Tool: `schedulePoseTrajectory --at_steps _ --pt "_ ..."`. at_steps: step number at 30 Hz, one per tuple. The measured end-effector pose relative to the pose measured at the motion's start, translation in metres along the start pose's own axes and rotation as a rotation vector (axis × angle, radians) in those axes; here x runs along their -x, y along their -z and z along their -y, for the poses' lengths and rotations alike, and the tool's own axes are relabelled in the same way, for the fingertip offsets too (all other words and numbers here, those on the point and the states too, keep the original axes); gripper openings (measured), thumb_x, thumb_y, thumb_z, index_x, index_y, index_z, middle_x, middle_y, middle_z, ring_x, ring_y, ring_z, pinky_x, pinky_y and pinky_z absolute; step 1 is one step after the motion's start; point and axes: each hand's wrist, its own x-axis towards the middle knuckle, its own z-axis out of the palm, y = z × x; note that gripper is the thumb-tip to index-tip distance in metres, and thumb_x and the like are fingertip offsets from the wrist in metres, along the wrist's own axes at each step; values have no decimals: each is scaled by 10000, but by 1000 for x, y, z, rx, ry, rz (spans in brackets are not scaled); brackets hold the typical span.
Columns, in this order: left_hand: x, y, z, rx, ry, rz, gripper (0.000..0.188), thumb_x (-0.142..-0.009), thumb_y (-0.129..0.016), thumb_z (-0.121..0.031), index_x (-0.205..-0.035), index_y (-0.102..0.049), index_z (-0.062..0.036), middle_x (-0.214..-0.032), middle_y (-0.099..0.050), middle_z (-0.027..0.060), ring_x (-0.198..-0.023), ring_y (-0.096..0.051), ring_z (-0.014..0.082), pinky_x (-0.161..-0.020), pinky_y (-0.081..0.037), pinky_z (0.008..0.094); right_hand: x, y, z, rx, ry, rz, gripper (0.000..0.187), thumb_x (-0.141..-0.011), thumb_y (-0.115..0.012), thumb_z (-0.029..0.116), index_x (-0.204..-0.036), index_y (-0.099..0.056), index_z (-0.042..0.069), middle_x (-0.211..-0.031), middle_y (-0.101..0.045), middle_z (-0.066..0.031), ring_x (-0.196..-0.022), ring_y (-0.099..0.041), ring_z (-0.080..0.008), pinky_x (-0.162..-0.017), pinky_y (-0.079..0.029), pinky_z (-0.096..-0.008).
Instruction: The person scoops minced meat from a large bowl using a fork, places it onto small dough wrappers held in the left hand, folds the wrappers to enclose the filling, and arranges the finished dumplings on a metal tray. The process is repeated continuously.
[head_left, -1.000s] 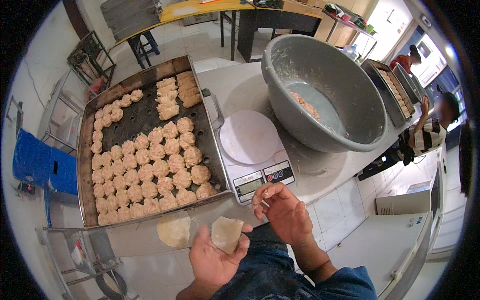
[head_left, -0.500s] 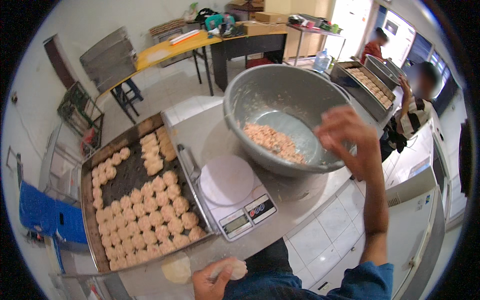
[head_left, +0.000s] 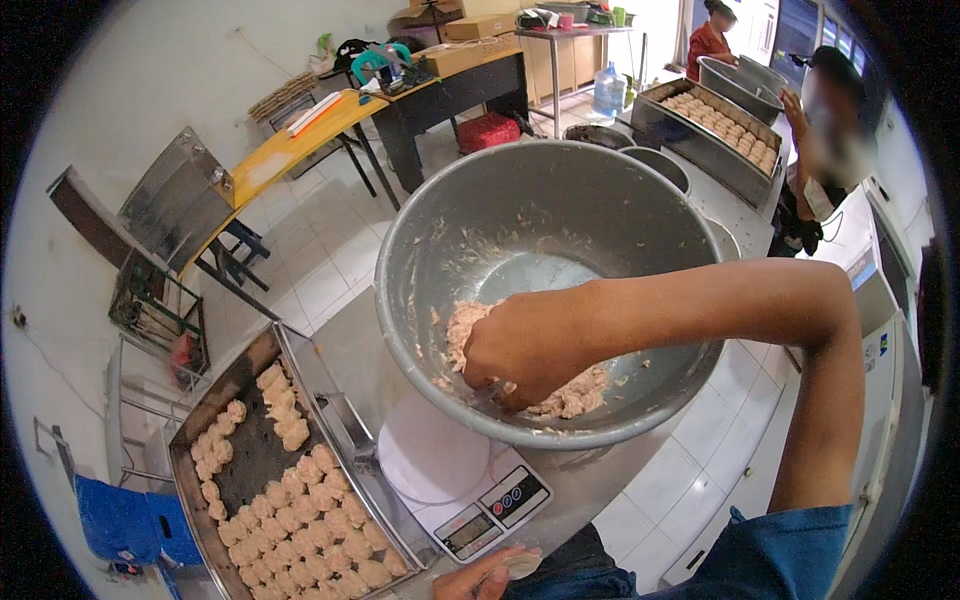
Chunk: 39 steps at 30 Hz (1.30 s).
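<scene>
My right hand (head_left: 530,345) reaches down into a large grey basin (head_left: 400,345), its fingers curled into a pinkish minced filling (head_left: 575,392). The fingertips are buried in the filling. Low in the picture, my left hand (head_left: 478,580) holds a pale round dough wrapper (head_left: 523,564), partly cut off by the lower edge. Between that hand and the basin lies a white kitchen scale (head_left: 435,450) with nothing on its round plate. To the left, a metal tray (head_left: 390,525) carries rows of pleated dumplings (head_left: 300,520), with a bare dark patch toward its far side.
A metal scoop-like tool (head_left: 345,425) lies between tray and scale. Farther right along the table stand another tray (head_left: 650,115) of dumplings and a second grey basin (head_left: 715,75), with two people beside them. A yellow table (head_left: 260,165) stands behind, left.
My right hand has gone from above the basin's right side down into the filling. The view has shifted, and my left hand with the wrapper now sits lower in the picture.
</scene>
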Motion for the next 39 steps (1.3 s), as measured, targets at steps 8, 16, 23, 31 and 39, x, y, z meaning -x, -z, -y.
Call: schedulePoseTrajectory --at_steps 8,16,23,31,39 --pt "-24 -15 -29 -301 -547 8 328 -1005 -574 -252 -1170 -701 1 -1195 -676 223 -1123 -646 325 -934 -515 367 34 11 -32 279 -503 243 199 -854 -616 132 -912 -740 -13 -880 -715 -245 -862 -720 -372 -752 -579 -469" --pt "-45 -46 -45 -198 -670 191 267 -980 -615 -154 -1158 -695 29 -1324 -590 272 -1264 -559 352 -943 -513 385 148 47 -133 277 -456 -149 272 -969 -556 232 -924 -718 18 -939 -689 -119 -892 -643 -264 -868 -495 -398" --pt "-71 -92 -24 -16 -731 7 331 -1034 -500 -168 -1153 -677 86 -1508 -316 392 -1339 -478 438 -1065 -439 444 182 26 -155 -399 -860 -441 345 -1015 -549 359 -1022 -698 49 -902 -642 -47 -853 -564 -126 -761 -466 -299" --pt "-91 -46 -33 95 -520 -240 383 -1008 -523 -244 -1089 -692 90 -1525 -398 275 -1361 -479 329 -1095 -369 385 250 -18 -48 -814 -900 -585 372 -1031 -535 380 -984 -651 30 -887 -626 -33 -809 -628 -119 -716 -574 -286" --pt "-41 -57 -15 -24 -771 -288 421 -1010 -499 -281 -1058 -709 81 -1474 -458 289 -1381 -445 395 -1160 -308 480 255 -6 59 -191 -961 -519 255 -1022 -524 204 -973 -631 -22 -896 -674 -135 -744 -684 -231 -690 -552 -354"
